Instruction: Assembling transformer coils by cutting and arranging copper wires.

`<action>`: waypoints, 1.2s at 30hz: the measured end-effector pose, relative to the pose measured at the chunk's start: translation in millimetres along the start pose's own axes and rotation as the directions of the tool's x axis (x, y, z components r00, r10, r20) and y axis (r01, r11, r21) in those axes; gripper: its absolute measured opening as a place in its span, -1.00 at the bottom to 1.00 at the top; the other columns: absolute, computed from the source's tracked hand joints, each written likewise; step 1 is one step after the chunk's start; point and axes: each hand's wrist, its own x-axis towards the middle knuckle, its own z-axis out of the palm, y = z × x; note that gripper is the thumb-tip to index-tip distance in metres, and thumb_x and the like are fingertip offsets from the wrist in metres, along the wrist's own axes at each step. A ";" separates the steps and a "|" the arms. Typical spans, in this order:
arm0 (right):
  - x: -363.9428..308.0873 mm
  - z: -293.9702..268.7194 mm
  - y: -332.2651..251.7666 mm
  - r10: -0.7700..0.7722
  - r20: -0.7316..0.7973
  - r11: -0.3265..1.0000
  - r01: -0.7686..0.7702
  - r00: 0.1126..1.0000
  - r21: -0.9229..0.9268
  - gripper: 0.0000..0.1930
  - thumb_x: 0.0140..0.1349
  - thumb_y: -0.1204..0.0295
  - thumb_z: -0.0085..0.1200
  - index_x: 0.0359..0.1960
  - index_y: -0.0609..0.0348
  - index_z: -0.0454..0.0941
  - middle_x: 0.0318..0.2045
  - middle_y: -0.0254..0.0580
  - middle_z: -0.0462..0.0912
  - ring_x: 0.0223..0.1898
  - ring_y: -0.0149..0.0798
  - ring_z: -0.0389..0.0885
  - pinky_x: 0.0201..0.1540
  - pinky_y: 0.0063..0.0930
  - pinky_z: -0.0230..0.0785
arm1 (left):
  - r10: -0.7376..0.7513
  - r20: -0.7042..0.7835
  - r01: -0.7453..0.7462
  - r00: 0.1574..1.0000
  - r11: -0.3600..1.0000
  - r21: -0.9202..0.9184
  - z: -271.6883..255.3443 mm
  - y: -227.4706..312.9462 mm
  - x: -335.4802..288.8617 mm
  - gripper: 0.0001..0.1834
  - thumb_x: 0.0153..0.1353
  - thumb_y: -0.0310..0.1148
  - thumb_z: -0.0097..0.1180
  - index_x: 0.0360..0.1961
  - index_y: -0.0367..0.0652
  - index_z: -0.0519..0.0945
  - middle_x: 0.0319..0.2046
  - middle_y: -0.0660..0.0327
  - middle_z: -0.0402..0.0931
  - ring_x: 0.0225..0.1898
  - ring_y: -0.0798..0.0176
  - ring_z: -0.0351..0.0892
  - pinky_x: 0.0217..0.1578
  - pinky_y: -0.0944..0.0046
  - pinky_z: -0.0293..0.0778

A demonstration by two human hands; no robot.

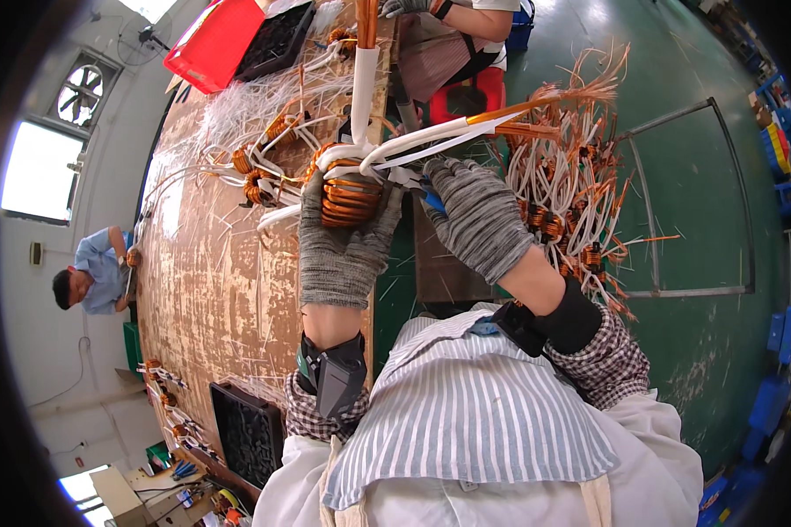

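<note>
My left hand (341, 263), in a grey knitted glove, is wrapped round a copper-wire coil (350, 200) over the table's edge. White-sleeved leads (363, 97) with bare copper ends run from the coil, one set away from me and another to the right. A flat white strip (453, 139) stretches right from the coil beside those leads. My right hand (482, 215), gloved alike, is closed on a blue-handled tool (433, 200) right beside the coil. The tool's grey metal end points at the coil's right side; its exact kind is mostly hidden by my fingers.
More coils (255, 176) and white offcuts lie on the worn wooden table (220, 272). A pile of coils with white leads (554, 184) is at the right. Beyond are a red tray (211, 44), black bin (272, 39) and a co-worker's gloved hand (406, 7). Another person (97, 268) works at left.
</note>
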 end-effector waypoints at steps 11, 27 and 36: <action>-7.5 -3.4 23.2 0.038 0.176 0.935 -0.097 0.984 0.341 -0.74 0.01 0.34 0.05 -0.27 0.16 0.41 -0.51 -0.01 0.52 -0.42 -0.04 0.53 -0.38 -0.24 0.38 | -0.030 0.121 0.044 0.992 0.992 -0.117 2.7 8.1 1.1 -0.47 0.13 -0.13 0.03 0.03 -0.25 0.30 -0.10 -0.11 0.35 -0.05 -0.09 0.39 0.03 -0.06 0.36; 0.0 -31.8 -23.2 -0.385 -0.027 0.912 0.385 0.922 0.138 -0.75 -0.02 0.42 0.12 -0.28 0.25 0.47 -0.09 0.03 0.41 -0.25 -0.16 0.50 -0.19 -0.33 0.33 | 0.609 0.216 -0.570 0.763 0.478 0.668 -62.0 11.3 -23.4 -0.48 -0.07 -0.51 0.26 -0.09 -0.12 0.27 -0.23 0.25 0.38 -0.22 0.35 0.45 -0.30 0.40 0.51; -17.7 91.0 -30.9 -0.453 0.454 0.465 -0.230 0.767 0.855 -0.71 0.09 0.34 0.08 -0.18 0.22 0.46 -0.42 -0.22 0.48 -0.42 -0.29 0.45 -0.29 -0.49 0.35 | 0.372 0.239 -0.439 0.897 0.689 0.576 -93.0 67.4 -9.4 -0.31 -0.15 -0.40 0.34 0.06 -0.12 0.29 -0.21 0.24 0.46 -0.24 0.30 0.52 -0.32 0.39 0.53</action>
